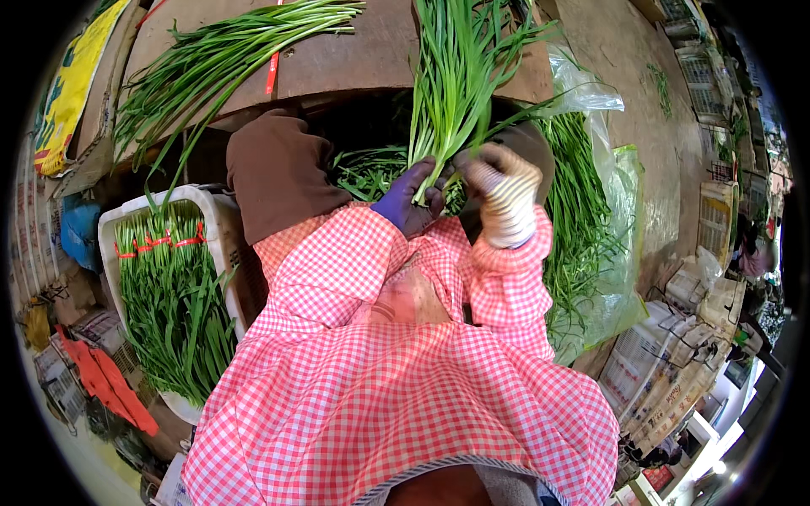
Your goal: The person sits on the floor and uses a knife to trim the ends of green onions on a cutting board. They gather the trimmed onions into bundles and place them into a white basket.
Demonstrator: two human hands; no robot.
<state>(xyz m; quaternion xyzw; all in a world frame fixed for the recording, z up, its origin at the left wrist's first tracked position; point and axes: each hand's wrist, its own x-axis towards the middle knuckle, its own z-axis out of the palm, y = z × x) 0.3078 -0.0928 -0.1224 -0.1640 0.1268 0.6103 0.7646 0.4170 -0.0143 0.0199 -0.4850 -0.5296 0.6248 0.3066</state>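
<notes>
My left hand (pixel 407 201), in a purple glove, is closed around the base of a bunch of garlic chives (pixel 447 93). The long green leaves fan out away from me over the board's edge. Beside the pale stem ends is my right hand (pixel 489 169), gloved, with a striped cuff. Its fingers look curled but are smeared by motion, so what they grip is unclear. Loose green leaves (pixel 367 173) lie in the dark gap below my hands.
More chives (pixel 228 63) rest on a brown board (pixel 354 63) with a red strip (pixel 272 74). At left, a white crate (pixel 160 198) holds chive bundles with red ties (pixel 190 239). On the right, a large chive pile (pixel 582 202) sits by clear plastic (pixel 620 253). Stacked crates (pixel 641 354) stand beyond.
</notes>
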